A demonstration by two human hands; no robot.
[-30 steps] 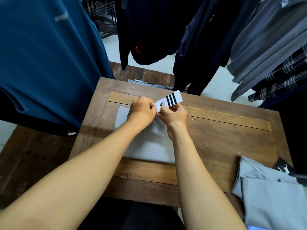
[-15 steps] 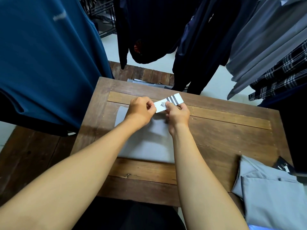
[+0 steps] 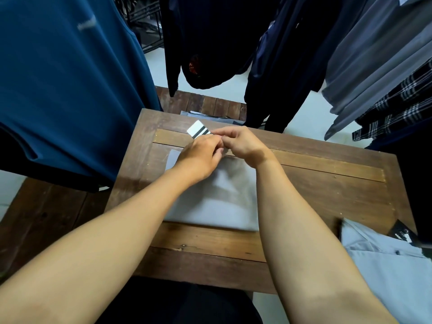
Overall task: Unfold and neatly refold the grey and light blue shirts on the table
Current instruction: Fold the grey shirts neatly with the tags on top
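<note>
A folded grey shirt (image 3: 217,206) lies flat in the middle of the wooden table (image 3: 327,190). Both hands meet over its far edge. My left hand (image 3: 201,157) and my right hand (image 3: 243,142) pinch a white hang tag (image 3: 198,129) with black stripes, which sticks up to the left of the fingers. The tag's attachment to the shirt is hidden by my fingers. A folded light blue shirt (image 3: 392,272) rests at the table's near right corner, with a black tag (image 3: 402,233) on its far side.
Clothes hang close around the table: a teal shirt (image 3: 65,90) on the left, dark garments (image 3: 222,43) behind, grey and plaid shirts (image 3: 385,78) on the right. A lower wooden bench (image 3: 39,220) stands at the left. Folded papers or fabric (image 3: 205,114) lie just past the far edge.
The striped tag has swung from pointing right to pointing left. Both hands have shifted slightly away from me, fingers closing together on the tag.
</note>
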